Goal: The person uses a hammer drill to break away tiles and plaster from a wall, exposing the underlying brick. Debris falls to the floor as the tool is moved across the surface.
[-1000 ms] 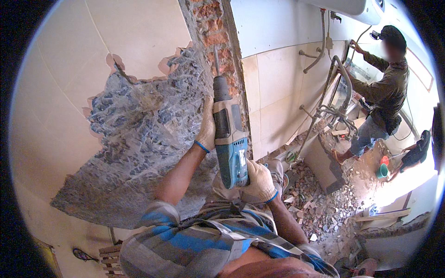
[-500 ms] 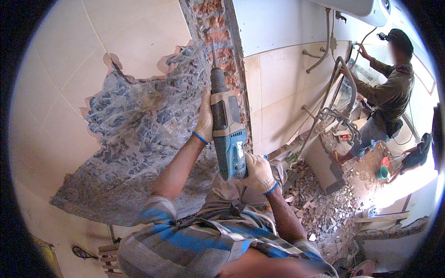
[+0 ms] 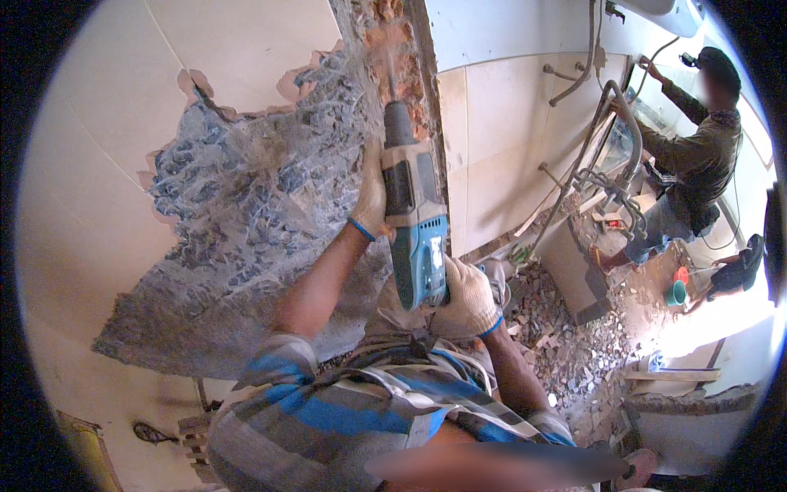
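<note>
Up at the exposed brick strip (image 3: 392,37): here is the hammer drill (image 3: 416,221), teal and beige, nose pointing away from the wearer and lined up with the orange bricks.
Drill bit (image 3: 391,79): straight out of the dark chuck and over the brick, its tip lost in blur, so contact is impossible to call.
Left hand (image 3: 373,197): gloved, blue at the cuff, clamped on the drill's left flank near the front, fingers mostly out of sight behind the housing.
Right hand (image 3: 470,302): gloved too, and closed around the rear handle, nearer the body in its striped shirt (image 3: 328,402).
Rough grey patch (image 3: 246,205): a big ragged expanse left of the tool, bordered by cream wall (image 3: 98,148).
Pale tiles (image 3: 500,139): just right of the brick, with pipe stubs jutting out.
Rubble (image 3: 566,361): broken chips all over the floor at right, beside a leaning grey slab (image 3: 578,279).
Co-worker (image 3: 697,148): far right, dark top, cap, both arms raised toward the wall, beyond a bent grey pipe (image 3: 630,131).
Green bucket (image 3: 675,293): on the floor below that person.
</note>
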Tool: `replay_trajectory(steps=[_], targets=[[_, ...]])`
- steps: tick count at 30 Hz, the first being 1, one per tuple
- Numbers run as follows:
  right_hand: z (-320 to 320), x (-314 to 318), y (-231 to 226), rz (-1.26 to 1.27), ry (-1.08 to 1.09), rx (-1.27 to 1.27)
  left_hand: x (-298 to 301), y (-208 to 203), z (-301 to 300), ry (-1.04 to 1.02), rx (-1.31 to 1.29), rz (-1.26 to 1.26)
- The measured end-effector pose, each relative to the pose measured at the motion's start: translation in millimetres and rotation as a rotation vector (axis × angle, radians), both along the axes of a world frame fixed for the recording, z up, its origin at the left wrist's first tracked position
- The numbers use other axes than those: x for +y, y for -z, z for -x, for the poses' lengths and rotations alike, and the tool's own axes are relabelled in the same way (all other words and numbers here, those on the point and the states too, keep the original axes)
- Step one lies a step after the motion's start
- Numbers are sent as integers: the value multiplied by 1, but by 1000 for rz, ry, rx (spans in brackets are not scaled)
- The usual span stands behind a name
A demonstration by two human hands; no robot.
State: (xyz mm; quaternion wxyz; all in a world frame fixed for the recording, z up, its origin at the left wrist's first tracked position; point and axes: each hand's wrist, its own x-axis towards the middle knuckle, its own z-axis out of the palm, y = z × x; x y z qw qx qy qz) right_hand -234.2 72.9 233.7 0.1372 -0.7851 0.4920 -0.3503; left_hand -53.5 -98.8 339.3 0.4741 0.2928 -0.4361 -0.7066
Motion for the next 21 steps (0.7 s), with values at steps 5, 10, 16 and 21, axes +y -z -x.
replay_trajectory(steps=[5,10,16,21], targets=[[3,44,34,-70,-12,-66,34,58,1,-6,18,-133],[7,62,51,-177,2,-18,45,90,3,-18,16,-235],[9,64,60,-164,14,24,42,94,8,39,43,-245],[10,65,56,-208,22,19,42,92,14,8,-30,-197]])
